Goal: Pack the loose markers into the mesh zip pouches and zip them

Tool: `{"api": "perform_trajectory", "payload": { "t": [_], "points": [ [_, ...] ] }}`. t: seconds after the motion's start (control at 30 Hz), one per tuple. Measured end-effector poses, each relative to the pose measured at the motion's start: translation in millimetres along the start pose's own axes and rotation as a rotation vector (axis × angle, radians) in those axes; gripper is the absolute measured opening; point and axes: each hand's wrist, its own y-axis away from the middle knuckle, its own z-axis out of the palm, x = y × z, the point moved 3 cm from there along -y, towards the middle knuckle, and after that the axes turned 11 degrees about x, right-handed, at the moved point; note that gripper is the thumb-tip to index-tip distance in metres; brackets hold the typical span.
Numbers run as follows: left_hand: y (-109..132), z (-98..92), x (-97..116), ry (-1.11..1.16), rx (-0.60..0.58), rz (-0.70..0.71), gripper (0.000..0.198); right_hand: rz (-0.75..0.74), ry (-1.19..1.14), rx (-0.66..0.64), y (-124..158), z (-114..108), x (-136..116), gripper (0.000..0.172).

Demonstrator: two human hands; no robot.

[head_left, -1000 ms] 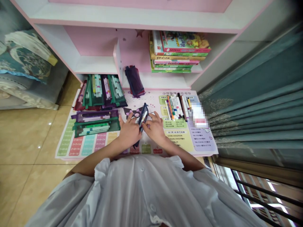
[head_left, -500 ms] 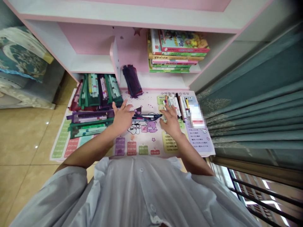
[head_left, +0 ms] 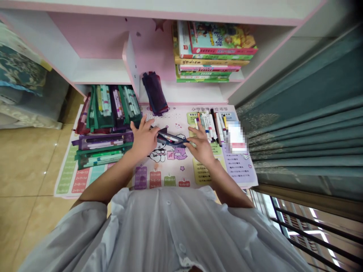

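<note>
A dark blue mesh pouch [head_left: 172, 142] with a few pens inside lies between my hands over the printed mat. My left hand [head_left: 143, 139] holds its left end, with thumb and fingers at the edge and the other fingers spread. At the right end, the thumb and a finger of my right hand [head_left: 200, 146] pinch the corner. The pouch's upper edge gapes a little, showing pens. Just beyond my right hand lies a row of loose pens and markers [head_left: 210, 126].
Filled mesh pouches [head_left: 103, 141] cover the mat's left side. Flat dark pouches [head_left: 155, 93] lean at the shelf's front. Stacked books [head_left: 210, 62] stand on the shelf. A blurred white item [head_left: 237, 136] lies right of the pens, near the curtain [head_left: 297, 124].
My right hand has moved slightly left and now pinches the pouch's right corner. The pouch has opened wider and tilted. The view has shifted closer to the shelf.
</note>
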Motion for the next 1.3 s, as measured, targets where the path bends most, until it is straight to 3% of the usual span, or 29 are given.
{"api": "perform_trajectory", "payload": {
  "t": [0.13, 0.33, 0.53, 0.9, 1.1, 1.3],
  "points": [
    [6, 2.1, 29, 0.106, 0.044, 0.071, 0.025, -0.025, 0.016, -0.050, -6, 0, -11, 0.017],
    [9, 18.1, 55, 0.195, -0.022, 0.119, 0.025, -0.100, 0.006, -0.099, -21, -3, -22, 0.014],
    [6, 24.2, 58, 0.263, -0.015, 0.031, 0.013, -0.140, -0.041, -0.108, -24, -4, -13, 0.015],
    [4, 24.4, 69, 0.281, -0.025, 0.001, 0.012, -0.061, -0.077, -0.168, -21, -7, -1, 0.013],
    [3, 23.8, 70, 0.274, -0.017, 0.022, 0.019, -0.113, -0.116, -0.130, -18, -6, -2, 0.013],
    [2, 23.5, 70, 0.259, -0.107, -0.011, 0.014, -0.096, -0.106, -0.151, -18, -5, 0, 0.013]
  ]
}}
